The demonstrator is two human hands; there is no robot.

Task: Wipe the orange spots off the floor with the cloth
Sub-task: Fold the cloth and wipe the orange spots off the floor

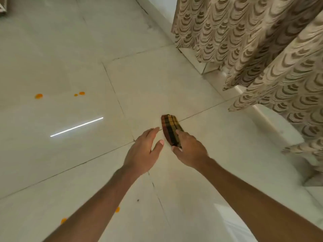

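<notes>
Right hand: the right hand grips a folded cloth, with the thumb at the cloth's near end and the fingers curled over its right edge.
Left hand: the left hand is open with straight fingers and the thumb spread. It holds nothing and sits just left of the cloth without touching it.
Cloth: it is checked in dark red, yellow and black and folded into a narrow strip. It sticks out forward from the right hand, above a crossing of tile joints (whether it touches the floor cannot be told).
Floor: the floor is laid with pale glossy tiles with thin dark joints between them.
Orange spots: the orange spots lie on the floor well left of the hands. There is one larger blot, with a pair of small ones to its right. Two more show low in the view beside the left forearm.
Light: a bright streak of light reflects on the tile between the far spots and the left hand.
Speck: a small dark speck lies on the floor between the forearms.
Curtains: beige curtains with a scalloped pattern hang at the right, their hems close to the floor.
Clothing: white fabric shows under the right forearm at the bottom edge.
</notes>
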